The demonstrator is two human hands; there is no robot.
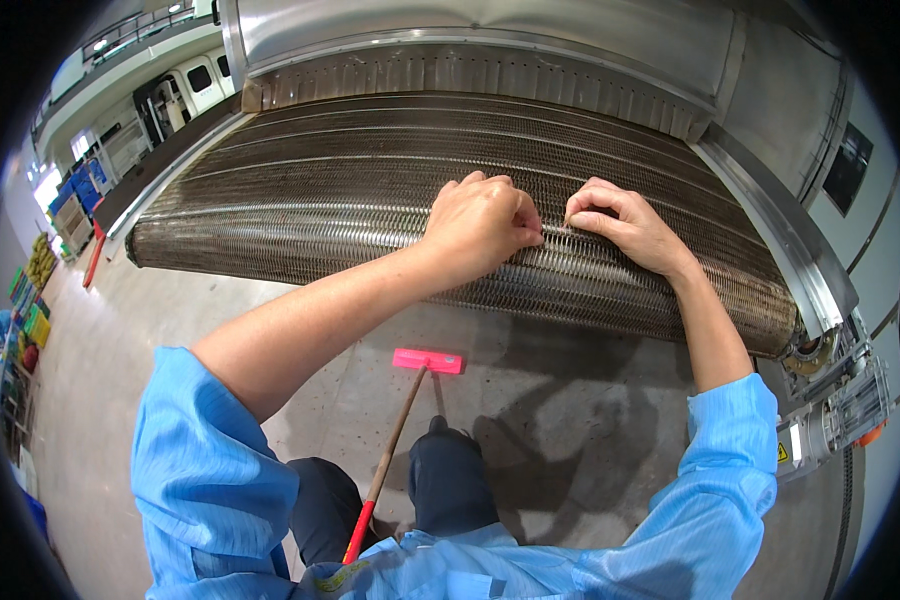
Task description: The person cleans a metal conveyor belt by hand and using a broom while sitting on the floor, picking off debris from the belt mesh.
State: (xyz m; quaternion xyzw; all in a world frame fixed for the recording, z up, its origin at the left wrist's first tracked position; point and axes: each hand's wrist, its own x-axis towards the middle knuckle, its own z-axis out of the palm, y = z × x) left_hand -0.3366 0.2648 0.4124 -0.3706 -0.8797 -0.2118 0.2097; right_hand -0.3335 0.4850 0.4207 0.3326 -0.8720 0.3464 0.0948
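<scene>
A wide metal mesh conveyor belt (330, 180) curves down over its front roller before me. Both my hands are at its front bend, a short gap apart. My left hand (487, 221) is curled low over the mesh, thumb and fingers drawn together; whether anything sits between them is hidden. Just right of it, my right hand (626, 221) pinches with thumb and forefinger at the belt's surface. A tiny brownish bit shows at those fingertips, too small to name.
A pink floor squeegee (427, 361) with a wooden, red-ended handle (390, 450) leans against me. A steel machine housing (487, 37) rises behind the belt. At right stands a drive motor (832, 424). Crates (37, 322) and a red bar (94, 259) are at left.
</scene>
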